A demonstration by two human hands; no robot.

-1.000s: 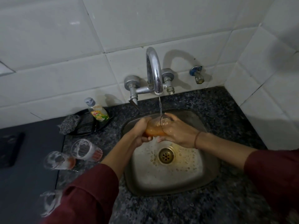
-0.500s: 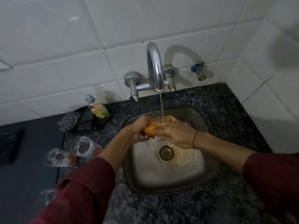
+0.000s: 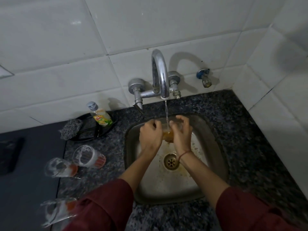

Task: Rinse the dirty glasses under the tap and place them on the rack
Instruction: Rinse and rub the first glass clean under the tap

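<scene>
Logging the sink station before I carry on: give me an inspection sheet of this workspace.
Surface: speckled granite counter around a steel sink, orange-stained near the drain.
Job's things: held glass under the running tap; three dirty glasses on the counter left of the sink; no rack seen.
Clutter: soap bottle, scrubber, black tray.
Grippers: left hand and right hand both grip the held glass.
Cables: nothing seen.
Surroundings: white wall tiles, small wall valve.
</scene>
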